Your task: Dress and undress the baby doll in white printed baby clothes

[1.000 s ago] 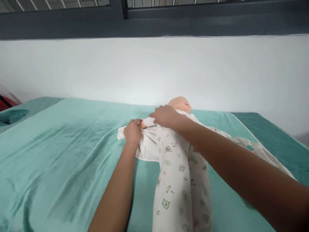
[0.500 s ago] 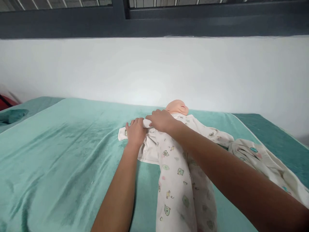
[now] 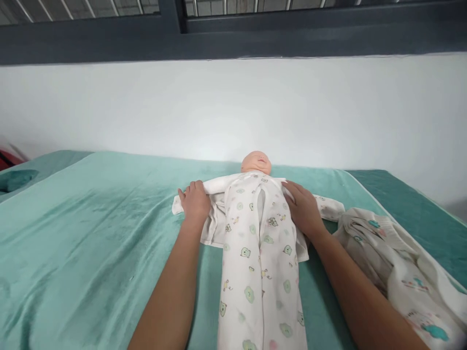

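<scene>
A baby doll (image 3: 257,162) lies on its back on a teal blanket (image 3: 91,228), head toward the wall. It wears a white sleepsuit (image 3: 259,243) printed with small green animals. My left hand (image 3: 194,201) lies flat on the suit's left sleeve, fingers stretched out. My right hand (image 3: 302,209) rests flat on the doll's other side, fingers extended over the cloth by the right sleeve. Neither hand grips anything.
A second crumpled white printed garment (image 3: 394,262) lies on the blanket at the right. A white wall (image 3: 233,107) rises behind the bed under a dark window frame (image 3: 233,34). A darker teal cloth (image 3: 14,180) sits at far left.
My right hand has left the doll's left arm and crossed to its right side. The sleeve now lies flat under my left hand, and the doll lies straight.
</scene>
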`<control>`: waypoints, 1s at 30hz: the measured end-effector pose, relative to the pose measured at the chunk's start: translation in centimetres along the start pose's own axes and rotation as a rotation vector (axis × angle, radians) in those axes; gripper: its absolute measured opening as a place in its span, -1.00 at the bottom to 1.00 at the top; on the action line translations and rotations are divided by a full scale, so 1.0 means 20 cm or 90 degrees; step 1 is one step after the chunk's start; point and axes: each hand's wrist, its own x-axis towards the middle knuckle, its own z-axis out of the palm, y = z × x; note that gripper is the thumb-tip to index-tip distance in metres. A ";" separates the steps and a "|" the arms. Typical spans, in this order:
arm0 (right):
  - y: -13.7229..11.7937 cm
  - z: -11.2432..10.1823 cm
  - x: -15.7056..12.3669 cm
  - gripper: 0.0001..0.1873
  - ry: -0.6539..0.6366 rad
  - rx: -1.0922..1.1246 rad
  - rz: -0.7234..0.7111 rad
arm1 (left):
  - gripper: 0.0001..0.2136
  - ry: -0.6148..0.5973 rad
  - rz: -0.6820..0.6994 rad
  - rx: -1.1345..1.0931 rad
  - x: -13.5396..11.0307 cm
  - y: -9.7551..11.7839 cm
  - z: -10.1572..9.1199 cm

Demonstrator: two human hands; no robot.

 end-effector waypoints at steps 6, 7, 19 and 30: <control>0.13 0.00 -0.03 -0.48 0.062 0.009 0.070 | -0.41 0.025 0.043 -0.035 -0.05 0.02 -0.03; 0.14 0.00 -0.02 -0.50 0.079 0.036 0.091 | -0.40 0.043 0.075 -0.055 -0.07 0.04 -0.06; 0.13 -0.03 0.00 -0.50 0.046 -0.008 0.141 | -0.70 -0.238 0.543 0.020 -0.13 0.87 -0.38; 0.14 -0.05 0.01 -0.51 -0.023 -0.081 0.140 | -0.66 -0.387 0.497 0.212 -0.02 1.20 -0.17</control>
